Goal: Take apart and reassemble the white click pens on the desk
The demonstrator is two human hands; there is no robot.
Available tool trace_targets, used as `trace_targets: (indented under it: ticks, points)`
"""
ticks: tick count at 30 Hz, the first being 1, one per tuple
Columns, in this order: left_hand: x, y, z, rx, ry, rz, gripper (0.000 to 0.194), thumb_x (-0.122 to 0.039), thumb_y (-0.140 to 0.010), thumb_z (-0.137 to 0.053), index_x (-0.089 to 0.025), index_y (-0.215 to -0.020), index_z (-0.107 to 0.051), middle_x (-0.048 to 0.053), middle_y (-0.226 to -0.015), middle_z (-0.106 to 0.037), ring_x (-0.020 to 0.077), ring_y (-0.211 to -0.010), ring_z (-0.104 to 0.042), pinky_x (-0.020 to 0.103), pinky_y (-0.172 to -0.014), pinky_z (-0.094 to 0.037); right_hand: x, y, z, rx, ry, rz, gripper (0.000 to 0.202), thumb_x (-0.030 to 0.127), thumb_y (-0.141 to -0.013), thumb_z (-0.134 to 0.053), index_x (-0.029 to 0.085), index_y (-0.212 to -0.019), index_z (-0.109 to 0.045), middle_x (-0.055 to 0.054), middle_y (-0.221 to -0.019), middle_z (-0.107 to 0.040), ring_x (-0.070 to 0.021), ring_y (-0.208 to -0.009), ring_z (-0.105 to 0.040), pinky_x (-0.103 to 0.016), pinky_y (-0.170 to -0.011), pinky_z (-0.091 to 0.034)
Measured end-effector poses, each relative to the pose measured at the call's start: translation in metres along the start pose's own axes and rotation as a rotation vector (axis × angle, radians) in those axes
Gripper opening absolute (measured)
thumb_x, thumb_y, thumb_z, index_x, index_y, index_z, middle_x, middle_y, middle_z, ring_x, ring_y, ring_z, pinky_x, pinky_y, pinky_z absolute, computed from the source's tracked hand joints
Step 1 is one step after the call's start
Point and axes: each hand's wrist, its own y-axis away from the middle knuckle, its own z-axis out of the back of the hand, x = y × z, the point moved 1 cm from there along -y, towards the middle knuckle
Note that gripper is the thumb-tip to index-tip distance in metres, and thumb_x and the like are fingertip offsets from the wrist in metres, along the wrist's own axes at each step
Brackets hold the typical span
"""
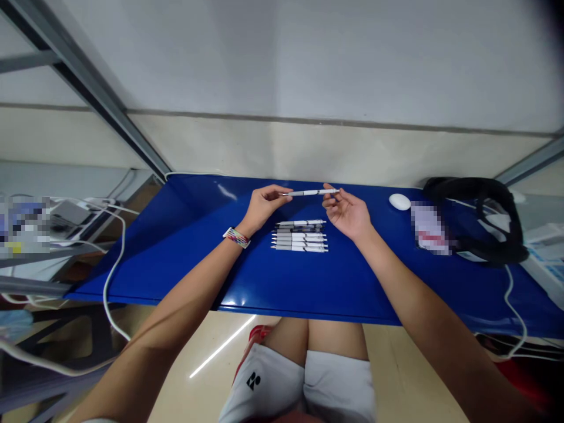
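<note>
A white and grey pen (311, 192) is held level above the blue table (185, 264), its tip pointing left. My left hand (267, 205) pinches the tip end between thumb and fingers. At the other end, my right hand (346, 211) grips the pen between thumb and forefinger, the other fingers loosely curled. Below the held pen, several pens (302, 237) lie side by side in a stack of rows, tips to the left. Most of them are white and grey; one near the top (304, 227) looks darker.
To the right lie a white computer mouse (399, 202), a blurred-out pale item (429, 226) and a black headset-like strap (489, 252). White cables (115, 264) hang at the left edge. A pale wall (308, 153) stands behind the table, with grey metal posts (110, 106).
</note>
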Motion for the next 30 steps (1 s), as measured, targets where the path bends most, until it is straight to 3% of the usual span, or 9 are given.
trace_targets:
  ticks: [3,14,25,30]
  points:
    - [-0.0015,0.0005,-0.0006,0.002,0.005,0.000,0.026,-0.035,-0.079,-0.093,-0.021,-0.100,-0.087,0.003,-0.079,-0.078,0.0143,-0.071,-0.064,0.029,-0.070,-0.050,-0.0012,-0.0003,-0.0028,-0.032,-0.056,-0.003,0.019,0.019,-0.104,-0.058,0.018,-0.119,-0.071,-0.003,-0.084,-0.069,-0.0108,-0.068,-0.063,-0.016,-0.054,-0.057]
    - [-0.0017,0.0009,-0.0021,0.014,0.039,0.021,0.028,-0.034,-0.079,-0.092,-0.019,-0.101,-0.085,0.005,-0.084,-0.081,0.0167,-0.077,-0.071,0.031,-0.076,-0.057,-0.0066,-0.0016,-0.0063,-0.059,-0.038,0.066,0.024,0.028,-0.106,-0.060,0.015,-0.123,-0.071,-0.006,-0.088,-0.072,-0.0123,-0.071,-0.067,-0.020,-0.063,-0.062]
    - [-0.0015,0.0003,-0.0015,0.002,0.032,0.014,0.025,-0.031,-0.078,-0.091,-0.020,-0.100,-0.086,0.004,-0.082,-0.079,0.0155,-0.075,-0.069,0.030,-0.074,-0.055,-0.0087,-0.0045,-0.0027,-0.075,-0.050,0.072,0.015,0.020,-0.101,-0.064,0.016,-0.113,-0.073,-0.004,-0.082,-0.067,-0.0109,-0.069,-0.061,-0.019,-0.062,-0.060]
    - [-0.0005,0.0002,-0.0019,0.010,0.043,0.013,0.026,-0.032,-0.078,-0.091,-0.020,-0.101,-0.086,0.003,-0.082,-0.079,0.0154,-0.075,-0.068,0.030,-0.076,-0.056,-0.0098,-0.0023,-0.0052,-0.079,-0.068,0.091,0.019,0.029,-0.103,-0.060,0.019,-0.114,-0.073,-0.005,-0.084,-0.067,-0.0142,-0.070,-0.061,-0.025,-0.061,-0.062]
